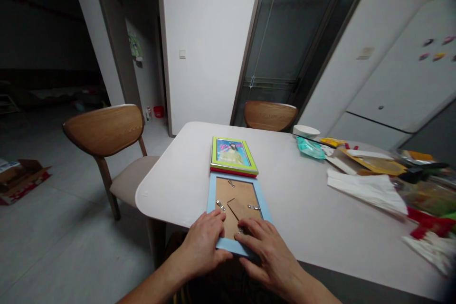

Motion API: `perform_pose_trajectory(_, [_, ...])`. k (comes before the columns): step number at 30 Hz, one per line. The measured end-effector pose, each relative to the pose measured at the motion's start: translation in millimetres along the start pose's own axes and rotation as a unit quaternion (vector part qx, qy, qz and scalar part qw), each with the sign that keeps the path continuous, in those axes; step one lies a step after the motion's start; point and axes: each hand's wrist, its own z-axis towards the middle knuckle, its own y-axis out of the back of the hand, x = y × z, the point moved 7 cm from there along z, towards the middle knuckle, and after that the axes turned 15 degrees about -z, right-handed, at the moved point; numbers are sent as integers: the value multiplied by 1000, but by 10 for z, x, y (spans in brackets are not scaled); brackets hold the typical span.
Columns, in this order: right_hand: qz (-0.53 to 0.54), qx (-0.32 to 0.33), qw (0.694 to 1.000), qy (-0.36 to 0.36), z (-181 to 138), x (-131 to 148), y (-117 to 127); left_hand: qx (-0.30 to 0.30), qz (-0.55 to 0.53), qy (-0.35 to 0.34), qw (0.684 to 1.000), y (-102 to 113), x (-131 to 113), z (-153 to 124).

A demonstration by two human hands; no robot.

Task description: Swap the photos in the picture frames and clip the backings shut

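Observation:
A light blue picture frame [262,199] lies face down at the table's near edge, its brown backing board [245,194] showing. Small metal clips sit around the board, and a bent line marks its middle. My left hand [204,237] grips the near left corner, fingers on the back and thumb at the front edge. At the near right, my right hand [262,246] holds the same frame, its fingertips by the near clip, which they partly hide. Just beyond lies a lime-green picture frame [233,152], face up, with a figure in a pale yellow dress; a red layer shows beneath it.
The white table [295,185] has rounded corners. On its right are a white bowl [306,131], a teal plastic packet [310,147], white paper [368,190] and a jumble of packaging. Wooden chairs stand at the left [107,128] and far side [270,115].

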Motion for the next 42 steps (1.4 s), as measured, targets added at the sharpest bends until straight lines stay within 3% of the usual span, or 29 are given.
perform_pose_trajectory(5, [30,-23,999,-15,10,-116,-45,10,2,5,1000,3,11,14])
perform_pose_trajectory(9, [7,-64,989,-136,52,-553,-73,6,0,9,1000,19,18,33])
perform_pose_trajectory(12, [-39,-44,977,-204,105,-778,-124,0,-1,13,1000,24,22,40])
perform_pose_trajectory(17, [-53,-23,975,-214,161,-795,-158,-4,-4,11,1000,20,9,34])
perform_pose_trajectory(24, [-87,-18,974,-208,166,-754,-144,-6,-10,7,1000,22,6,11])
perform_pose_trajectory(32, [17,-31,996,-78,627,-209,-171,-5,-28,-16,999,47,-11,-4])
perform_pose_trajectory(42, [31,7,998,-48,743,-176,-220,-2,-39,-19,999,34,58,-17])
